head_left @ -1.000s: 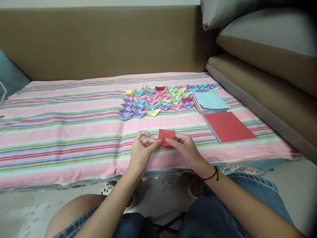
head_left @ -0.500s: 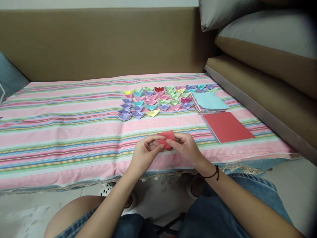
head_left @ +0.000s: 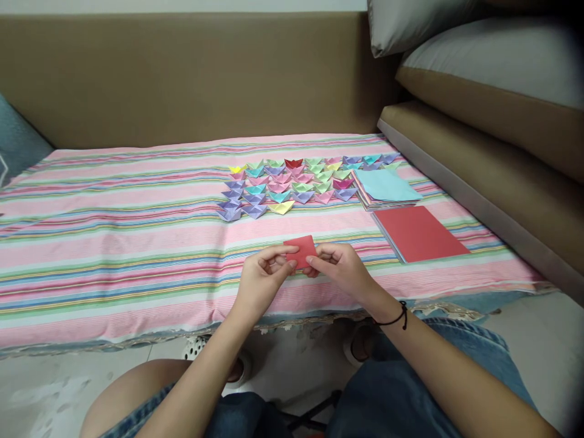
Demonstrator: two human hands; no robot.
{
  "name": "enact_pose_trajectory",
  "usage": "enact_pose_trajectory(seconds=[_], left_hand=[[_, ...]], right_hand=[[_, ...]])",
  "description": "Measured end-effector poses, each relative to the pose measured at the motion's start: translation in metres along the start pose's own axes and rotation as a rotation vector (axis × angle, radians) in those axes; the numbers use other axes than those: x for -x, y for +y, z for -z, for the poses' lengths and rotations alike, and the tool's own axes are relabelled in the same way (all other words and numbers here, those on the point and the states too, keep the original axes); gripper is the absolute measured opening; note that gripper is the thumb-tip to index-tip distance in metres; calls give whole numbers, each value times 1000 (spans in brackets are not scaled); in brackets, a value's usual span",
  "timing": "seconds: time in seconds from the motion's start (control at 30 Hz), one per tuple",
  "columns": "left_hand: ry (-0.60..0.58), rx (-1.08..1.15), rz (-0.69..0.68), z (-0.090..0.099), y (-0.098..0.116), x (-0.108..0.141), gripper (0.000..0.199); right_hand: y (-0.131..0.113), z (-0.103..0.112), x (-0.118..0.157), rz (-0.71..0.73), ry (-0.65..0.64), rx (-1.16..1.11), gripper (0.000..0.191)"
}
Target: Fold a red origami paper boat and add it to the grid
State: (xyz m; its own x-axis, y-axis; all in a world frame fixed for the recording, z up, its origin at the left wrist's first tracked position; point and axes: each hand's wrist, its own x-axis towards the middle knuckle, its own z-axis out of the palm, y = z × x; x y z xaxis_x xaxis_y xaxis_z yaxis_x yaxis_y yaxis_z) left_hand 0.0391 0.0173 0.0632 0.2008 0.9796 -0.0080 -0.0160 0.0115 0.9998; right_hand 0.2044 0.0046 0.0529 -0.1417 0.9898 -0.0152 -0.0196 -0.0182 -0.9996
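Between my two hands is a small red folded paper (head_left: 302,248), roughly square and held slightly tilted above the striped cloth. My left hand (head_left: 264,271) pinches its left side between thumb and fingers. On the lower right, my right hand (head_left: 341,267) grips it with the thumb on top and the fingers curled beneath. Beyond them, several folded paper boats (head_left: 279,188) in many colours stand in close rows. A stack of red-topped paper sheets (head_left: 420,234) lies to the right of my right hand.
Behind the red sheets sits another paper stack (head_left: 390,185), light blue on top. The striped cloth (head_left: 114,243) covers the seat up to a brown backrest (head_left: 196,79). Thick cushions (head_left: 479,170) are piled along the right side.
The red paper has shifted a little to the left and turned slightly in my hands. Both hands still hold it; the boats and stacks have stayed put.
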Motion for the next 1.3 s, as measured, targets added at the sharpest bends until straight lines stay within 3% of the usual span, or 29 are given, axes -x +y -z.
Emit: enact_pose_trajectory(seconds=[0.5,0.73,0.93,1.1,1.3], left_hand=[[13,-10,11,3,4,-1,23],[40,25,-3,6,4,-2,23],[6,7,-16,6,1,-2,23],[-7,48,10,4,1,0,25],[40,33,-3,4,0,0,25]], right_hand=[[-2,3,-1,50,-9,70,27],[-1,7,-1,-47,-7,-144,41],[-2,4,2,33,7,-22,31],[-6,2,4,88,40,44,32],[-2,-3,3,23,10,-115,35]])
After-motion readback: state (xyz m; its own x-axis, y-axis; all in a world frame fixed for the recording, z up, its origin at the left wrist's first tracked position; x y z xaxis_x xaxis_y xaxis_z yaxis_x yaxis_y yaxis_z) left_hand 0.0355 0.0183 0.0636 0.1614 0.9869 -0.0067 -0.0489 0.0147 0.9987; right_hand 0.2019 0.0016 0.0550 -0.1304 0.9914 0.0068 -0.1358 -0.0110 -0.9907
